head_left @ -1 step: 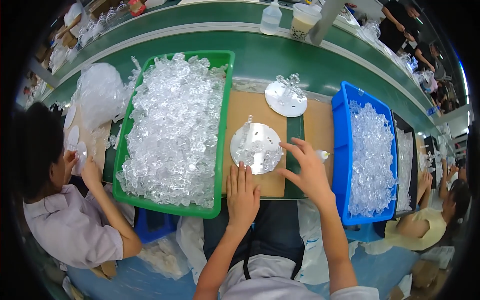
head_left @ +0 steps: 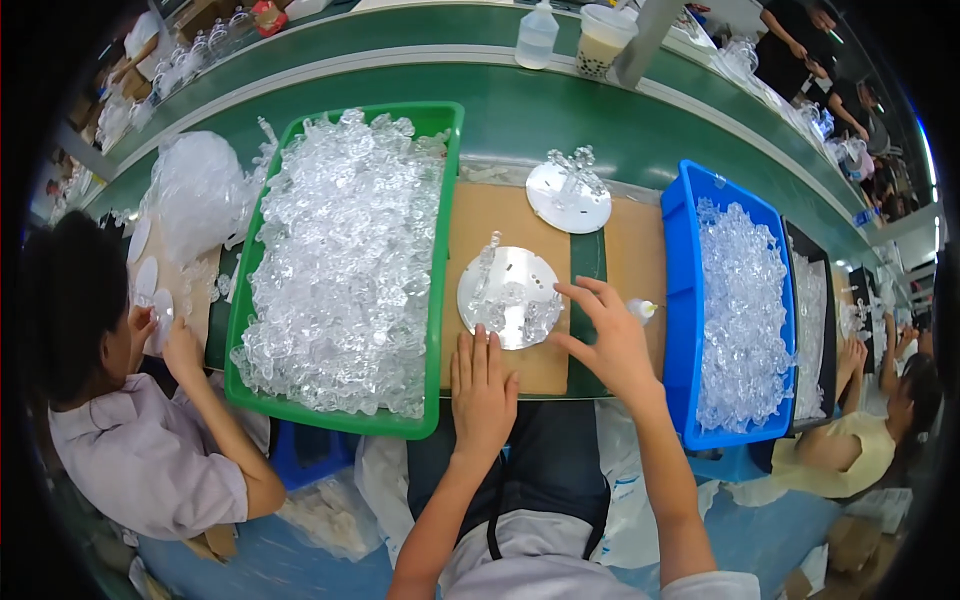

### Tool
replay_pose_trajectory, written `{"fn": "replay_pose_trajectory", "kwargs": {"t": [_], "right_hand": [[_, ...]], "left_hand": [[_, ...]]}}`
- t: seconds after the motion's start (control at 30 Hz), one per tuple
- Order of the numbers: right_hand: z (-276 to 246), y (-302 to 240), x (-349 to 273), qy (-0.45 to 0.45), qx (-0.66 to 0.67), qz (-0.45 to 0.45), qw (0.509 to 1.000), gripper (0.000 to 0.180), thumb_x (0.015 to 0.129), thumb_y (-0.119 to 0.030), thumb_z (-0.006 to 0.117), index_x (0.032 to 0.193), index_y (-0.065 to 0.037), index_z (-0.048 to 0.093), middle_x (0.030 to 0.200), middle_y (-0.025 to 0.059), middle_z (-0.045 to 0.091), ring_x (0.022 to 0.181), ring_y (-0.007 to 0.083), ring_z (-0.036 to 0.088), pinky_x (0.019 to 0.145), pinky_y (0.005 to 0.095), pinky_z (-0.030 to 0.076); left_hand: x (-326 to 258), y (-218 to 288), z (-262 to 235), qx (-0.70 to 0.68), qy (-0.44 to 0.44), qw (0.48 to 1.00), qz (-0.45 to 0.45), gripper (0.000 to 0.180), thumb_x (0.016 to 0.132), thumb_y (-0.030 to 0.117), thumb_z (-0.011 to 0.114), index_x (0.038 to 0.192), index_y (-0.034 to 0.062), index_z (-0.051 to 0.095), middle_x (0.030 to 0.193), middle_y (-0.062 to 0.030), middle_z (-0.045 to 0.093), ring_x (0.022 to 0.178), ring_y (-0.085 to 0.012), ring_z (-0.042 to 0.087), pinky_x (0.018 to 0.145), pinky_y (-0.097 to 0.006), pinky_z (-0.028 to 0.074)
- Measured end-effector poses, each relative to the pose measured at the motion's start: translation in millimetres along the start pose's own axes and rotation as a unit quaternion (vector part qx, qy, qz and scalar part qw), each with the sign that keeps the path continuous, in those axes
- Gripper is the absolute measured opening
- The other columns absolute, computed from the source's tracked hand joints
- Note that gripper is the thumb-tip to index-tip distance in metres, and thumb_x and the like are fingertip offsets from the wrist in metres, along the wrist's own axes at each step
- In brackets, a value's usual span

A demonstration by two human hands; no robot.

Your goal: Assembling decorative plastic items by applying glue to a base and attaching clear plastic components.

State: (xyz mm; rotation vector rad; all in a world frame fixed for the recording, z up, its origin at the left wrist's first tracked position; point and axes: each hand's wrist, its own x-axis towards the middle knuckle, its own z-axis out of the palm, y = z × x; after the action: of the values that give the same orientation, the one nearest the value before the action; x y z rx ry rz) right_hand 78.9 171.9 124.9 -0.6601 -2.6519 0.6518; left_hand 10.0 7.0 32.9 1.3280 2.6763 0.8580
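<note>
A round silvery-white disc [head_left: 518, 262] with small dark slots lies on a brown cardboard sheet in front of me. Clear plastic pieces [head_left: 487, 268] rest on it, one long one toward its left side. My left hand [head_left: 484, 395] lies flat with fingers stretched out, their tips at the disc's near edge. At its right rim my right hand [head_left: 618, 342] is held with thumb and fingers spread apart and nothing visible between them. Farther back sits a second disc [head_left: 552, 208], bearing a cluster of clear plastic pieces [head_left: 580, 172].
A green bin [head_left: 440, 330] heaped with clear pieces stands left; a blue bin [head_left: 683, 300] with similar pieces stands right. A small white-tipped bottle [head_left: 643, 309] lies beyond my right hand. A clear bottle [head_left: 537, 38] and a drink cup [head_left: 603, 45] stand behind. People work on either side.
</note>
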Motion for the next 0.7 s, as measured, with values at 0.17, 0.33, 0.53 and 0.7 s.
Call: {"fn": "replay_pose_trajectory", "kwargs": {"t": [0.17,0.33,0.53,0.7], "right_hand": [[27,15,11,-0.026,0.086,0.035,0.995,0.029,0.071,-0.017,0.075,0.097,-0.010,0.065,0.087,0.0070,0.057,0.072,0.0187,0.059,0.062,0.0283,0.049],[36,17,21,0.002,0.167,0.030,0.985,0.021,0.071,-0.012,0.075,0.087,-0.005,0.064,0.074,0.0061,0.051,0.063,0.0157,0.056,0.058,0.0276,0.047],[36,29,16,-0.024,0.195,0.033,0.980,0.019,0.072,-0.011,0.073,0.085,-0.004,0.062,0.075,0.0079,0.050,0.064,0.0182,0.056,0.058,0.0290,0.046],[31,13,11,0.000,0.076,0.048,0.996,0.016,0.073,-0.010,0.071,0.083,-0.004,0.061,0.075,0.0090,0.051,0.065,0.0225,0.056,0.059,0.0324,0.046]], "left_hand": [[2,1,-3,-0.002,0.000,1.000,-0.011,0.051,0.088,0.020,0.055,0.131,-0.0027,0.041,0.143,-0.0194,0.030,0.134,-0.0396,0.024,0.108,-0.050,0.025],[4,5,-2,-0.048,0.083,0.995,0.010,0.042,0.085,0.013,0.059,0.124,0.0003,0.051,0.116,-0.0176,0.050,0.109,-0.0360,0.047,0.088,-0.044,0.041],[30,16,2,-0.069,0.102,0.991,0.048,0.039,0.085,0.010,0.062,0.122,0.0021,0.054,0.072,-0.0102,0.051,0.061,-0.0271,0.054,0.054,-0.037,0.044],[39,13,8,-0.044,0.099,0.993,0.050,0.039,0.087,0.013,0.060,0.124,0.0021,0.053,0.068,-0.0113,0.052,0.054,-0.0291,0.056,0.048,-0.038,0.045]]}}
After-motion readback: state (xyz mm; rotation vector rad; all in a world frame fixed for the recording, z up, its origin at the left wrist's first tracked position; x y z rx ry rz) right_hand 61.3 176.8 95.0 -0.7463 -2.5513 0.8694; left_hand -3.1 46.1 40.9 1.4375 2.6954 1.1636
